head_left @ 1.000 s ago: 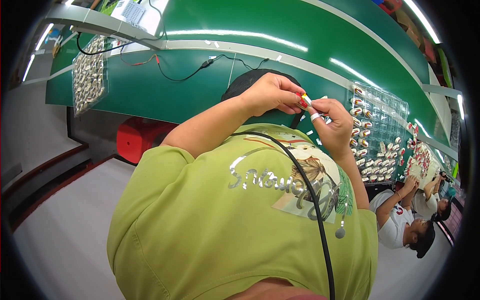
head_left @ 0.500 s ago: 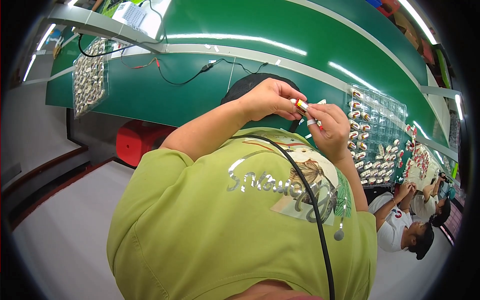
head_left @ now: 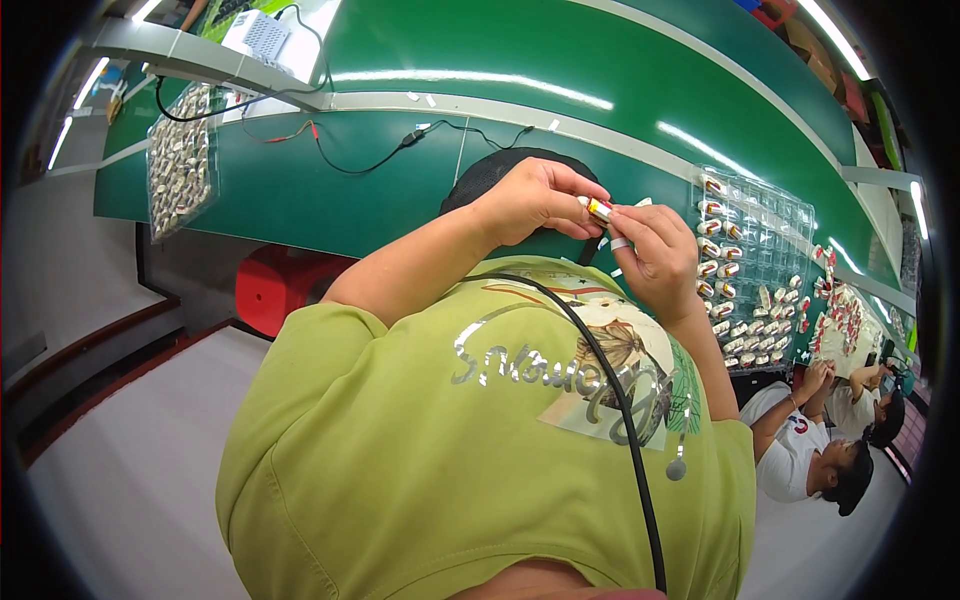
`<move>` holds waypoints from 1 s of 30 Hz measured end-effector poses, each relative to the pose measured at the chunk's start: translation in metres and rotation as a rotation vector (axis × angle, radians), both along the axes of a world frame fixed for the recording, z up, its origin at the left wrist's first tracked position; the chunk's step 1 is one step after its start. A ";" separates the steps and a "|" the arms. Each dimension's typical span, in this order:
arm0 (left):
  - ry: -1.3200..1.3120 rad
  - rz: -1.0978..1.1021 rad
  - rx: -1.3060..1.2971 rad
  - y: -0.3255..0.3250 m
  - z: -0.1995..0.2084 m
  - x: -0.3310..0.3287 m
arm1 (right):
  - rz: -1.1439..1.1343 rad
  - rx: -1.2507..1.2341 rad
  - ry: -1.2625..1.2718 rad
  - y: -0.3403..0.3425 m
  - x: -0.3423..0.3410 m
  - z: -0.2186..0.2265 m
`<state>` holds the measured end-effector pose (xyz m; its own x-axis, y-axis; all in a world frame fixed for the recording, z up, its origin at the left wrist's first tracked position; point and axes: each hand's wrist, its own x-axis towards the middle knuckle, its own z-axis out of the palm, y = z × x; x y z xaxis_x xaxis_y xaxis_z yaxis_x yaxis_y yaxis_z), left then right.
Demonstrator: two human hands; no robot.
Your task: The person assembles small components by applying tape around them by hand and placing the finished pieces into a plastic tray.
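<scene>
Close in front of my chest, my left hand (head_left: pixel 530 203) and my right hand (head_left: pixel 655 248) meet over a small white piece with a red and yellow side (head_left: pixel 599 209). The left thumb and fingers pinch its left end, and the right fingertips grip its right end. A light-coloured band circles one right finger. Behind the left hand lies a dark round object (head_left: pixel 510 165), partly hidden. On my right stands a clear compartment tray (head_left: pixel 775 225), with similar white and red pieces along its left columns and crowded at its near end.
A second clear tray (head_left: pixel 183 165) full of whitish pieces lies at the far left of the green table (head_left: pixel 400 220). A black cable with red clips (head_left: pixel 380 160) crosses the tabletop. A red stool (head_left: pixel 275 290) is at the left. Two people in white (head_left: pixel 800 450) sit to the right.
The small piece has turned slightly between my fingers. Both hands keep nearly the same place and grip.
</scene>
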<state>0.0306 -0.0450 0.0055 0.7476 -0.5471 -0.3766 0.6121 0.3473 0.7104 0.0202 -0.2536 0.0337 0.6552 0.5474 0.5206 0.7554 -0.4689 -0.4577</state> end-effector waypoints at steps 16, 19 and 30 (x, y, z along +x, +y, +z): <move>-0.018 0.056 0.032 -0.007 -0.001 -0.003 | -0.022 -0.013 -0.001 0.000 -0.004 0.001; -0.022 0.060 0.036 -0.009 0.000 -0.003 | -0.041 -0.010 0.017 -0.001 -0.005 0.000; -0.036 0.106 -0.017 -0.008 0.005 -0.005 | -0.226 0.615 0.866 -0.003 -0.016 -0.016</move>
<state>0.0255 -0.0533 0.0104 0.8145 -0.4702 -0.3399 0.5455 0.4209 0.7248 0.0040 -0.2566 0.0181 0.9849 0.1717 -0.0234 -0.0124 -0.0649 -0.9978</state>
